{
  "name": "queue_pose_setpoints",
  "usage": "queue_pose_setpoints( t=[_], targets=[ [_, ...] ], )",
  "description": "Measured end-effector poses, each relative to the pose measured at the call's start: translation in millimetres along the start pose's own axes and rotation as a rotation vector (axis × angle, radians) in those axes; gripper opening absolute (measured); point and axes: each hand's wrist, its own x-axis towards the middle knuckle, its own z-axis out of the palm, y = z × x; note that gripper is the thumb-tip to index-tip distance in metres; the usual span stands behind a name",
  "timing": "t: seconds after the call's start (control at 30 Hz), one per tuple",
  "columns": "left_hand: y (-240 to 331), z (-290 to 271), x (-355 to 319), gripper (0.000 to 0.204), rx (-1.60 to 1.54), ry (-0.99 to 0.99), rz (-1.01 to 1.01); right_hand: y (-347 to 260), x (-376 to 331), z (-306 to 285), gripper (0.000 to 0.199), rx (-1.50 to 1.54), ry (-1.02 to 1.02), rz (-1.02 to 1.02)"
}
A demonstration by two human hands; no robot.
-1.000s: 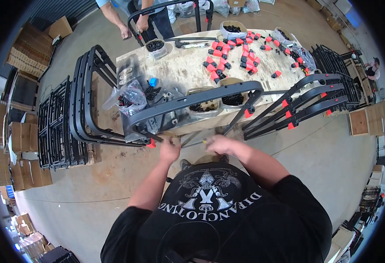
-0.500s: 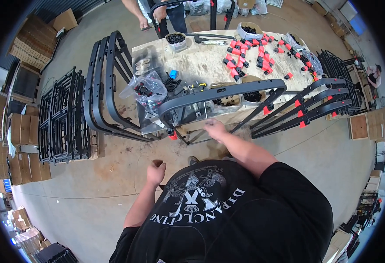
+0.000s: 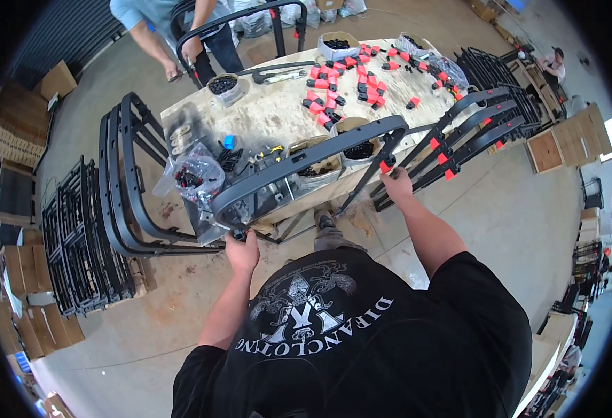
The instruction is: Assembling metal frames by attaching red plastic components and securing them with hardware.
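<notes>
A dark grey curved metal frame [image 3: 306, 161] is lifted in front of the wooden worktable [image 3: 278, 115]. My left hand [image 3: 242, 252] grips the frame's lower left end. My right hand [image 3: 396, 184] holds its right leg, beside a red end cap [image 3: 385, 167]. Several red and black plastic caps [image 3: 341, 87] lie scattered over the tabletop. Cardboard tubs of black parts [image 3: 358, 150] sit behind the frame.
Finished frames lean left of the table [image 3: 128, 174] and right of it [image 3: 473, 132]. More frames are stacked on the floor at left [image 3: 76, 237]. Another person [image 3: 181, 35] stands at the table's far side holding a frame. Cardboard boxes [image 3: 20, 125] line the left wall.
My left hand came back up from my side and took hold of the frame's left end. The frame has lifted and tilted, with my right hand moved along to its right leg.
</notes>
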Motion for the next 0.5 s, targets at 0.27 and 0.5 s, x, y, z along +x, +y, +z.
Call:
queue_pose_setpoints(
  t=[0.27,0.5],
  targets=[
    [8,24,11,0.047,-0.019,0.189,-0.028,-28,47,-6,0.062,0.012,-0.151,-0.123],
    [20,12,26,0.034,0.123,-0.117,-0.318,-26,59,-26,0.059,-0.277,-0.365,-0.070]
  ],
)
